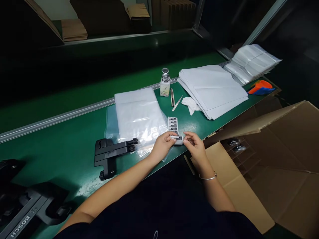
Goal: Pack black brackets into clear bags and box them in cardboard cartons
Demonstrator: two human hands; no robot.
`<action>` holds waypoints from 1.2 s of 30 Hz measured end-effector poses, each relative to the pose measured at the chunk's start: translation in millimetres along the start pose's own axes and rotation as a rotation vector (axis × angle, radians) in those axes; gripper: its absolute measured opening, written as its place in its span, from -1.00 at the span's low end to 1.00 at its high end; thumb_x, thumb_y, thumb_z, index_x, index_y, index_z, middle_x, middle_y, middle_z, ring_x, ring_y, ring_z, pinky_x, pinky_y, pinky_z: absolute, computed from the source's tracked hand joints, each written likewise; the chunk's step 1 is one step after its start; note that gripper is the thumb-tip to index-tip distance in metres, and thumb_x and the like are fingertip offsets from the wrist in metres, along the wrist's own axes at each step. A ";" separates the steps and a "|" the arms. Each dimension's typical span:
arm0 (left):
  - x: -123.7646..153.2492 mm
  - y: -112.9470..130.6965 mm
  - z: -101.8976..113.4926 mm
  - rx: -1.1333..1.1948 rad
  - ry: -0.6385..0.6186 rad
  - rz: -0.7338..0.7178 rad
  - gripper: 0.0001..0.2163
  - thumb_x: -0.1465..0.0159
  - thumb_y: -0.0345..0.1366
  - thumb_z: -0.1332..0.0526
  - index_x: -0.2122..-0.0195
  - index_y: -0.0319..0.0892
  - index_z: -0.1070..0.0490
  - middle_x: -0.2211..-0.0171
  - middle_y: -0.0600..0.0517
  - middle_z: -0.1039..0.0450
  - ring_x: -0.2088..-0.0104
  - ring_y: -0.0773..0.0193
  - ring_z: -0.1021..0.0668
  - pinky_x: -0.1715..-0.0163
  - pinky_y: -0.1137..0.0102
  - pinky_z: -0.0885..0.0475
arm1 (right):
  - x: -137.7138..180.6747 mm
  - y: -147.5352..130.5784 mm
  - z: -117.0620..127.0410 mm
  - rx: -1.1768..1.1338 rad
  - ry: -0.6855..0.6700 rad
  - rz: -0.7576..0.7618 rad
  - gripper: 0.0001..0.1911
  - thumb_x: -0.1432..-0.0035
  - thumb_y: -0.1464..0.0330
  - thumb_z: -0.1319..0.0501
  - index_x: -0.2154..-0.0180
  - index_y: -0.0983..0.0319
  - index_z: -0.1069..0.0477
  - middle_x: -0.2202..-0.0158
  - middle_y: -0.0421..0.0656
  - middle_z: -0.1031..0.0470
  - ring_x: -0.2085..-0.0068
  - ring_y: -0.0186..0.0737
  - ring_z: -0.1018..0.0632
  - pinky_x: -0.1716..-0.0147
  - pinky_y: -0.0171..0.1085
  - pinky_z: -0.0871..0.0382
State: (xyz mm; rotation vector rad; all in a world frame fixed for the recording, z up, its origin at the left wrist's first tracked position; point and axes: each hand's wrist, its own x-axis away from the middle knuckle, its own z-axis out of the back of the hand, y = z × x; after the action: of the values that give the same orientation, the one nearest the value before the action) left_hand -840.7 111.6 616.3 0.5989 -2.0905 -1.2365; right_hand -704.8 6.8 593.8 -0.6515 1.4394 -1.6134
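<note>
Between thumb and fingers, my left hand (163,146) grips a small white piece with a black-printed label (176,138) on its face. My right hand (195,146), wearing a bracelet, has thumb and forefinger pinched at the right end of that label. Just beyond my left hand lies a strip of printed labels (172,124), flat on the green bench. Left of it is a stack of clear plastic bags (139,113). A black plastic bracket with knobs (112,154) rests partly on the bags' near edge.
Behind the labels stand a pump bottle (164,87), a utility knife (172,97), tweezers (177,103) and a crumpled tissue (190,105). White sheets (214,88) lie to the right, beside an orange and blue scoop (261,88). An open carton (239,192) is below; a BOSCH-marked part (25,219) sits lower left.
</note>
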 end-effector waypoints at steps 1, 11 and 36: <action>-0.8 -0.4 0.2 -0.028 0.006 -0.006 -0.73 -0.01 -0.23 -0.37 0.30 -0.22 -0.43 0.55 0.13 -0.43 0.53 0.40 -0.41 0.45 0.50 -0.26 | -1.0 -0.4 1.4 0.040 0.013 0.020 -0.78 -0.17 0.30 -0.26 0.11 0.08 -0.46 0.34 -0.22 -0.48 0.29 -0.21 -0.53 0.25 -0.19 -0.49; -7.9 -11.3 2.2 -0.263 -0.004 0.020 -0.79 -0.08 -0.23 -0.27 0.29 -0.22 -0.43 0.63 0.19 -0.26 0.61 0.44 -0.26 0.56 0.52 -0.12 | -2.8 -9.8 4.9 0.582 0.057 0.330 -0.91 -0.21 0.34 -0.21 0.31 0.11 -0.50 0.31 -0.12 -0.45 0.24 -0.10 -0.48 0.10 -0.03 -0.39; 112.2 26.1 211.4 -1.088 0.583 -0.295 -0.61 -0.31 -0.26 0.00 -0.14 -0.20 -0.32 -0.22 -0.17 -0.27 -0.26 0.09 -0.31 -0.28 0.07 -0.18 | -44.3 -15.1 -67.3 -0.482 0.047 -0.160 -0.87 -0.08 0.29 -0.30 0.46 0.19 -0.48 0.20 -0.17 -0.51 0.17 -0.23 -0.51 0.03 -0.13 -0.36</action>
State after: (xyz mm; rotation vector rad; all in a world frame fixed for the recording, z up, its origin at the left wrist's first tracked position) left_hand -1071.4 177.1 595.0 0.6244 -0.6794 -1.8276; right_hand -742.4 79.2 601.9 -1.0286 1.8721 -1.4100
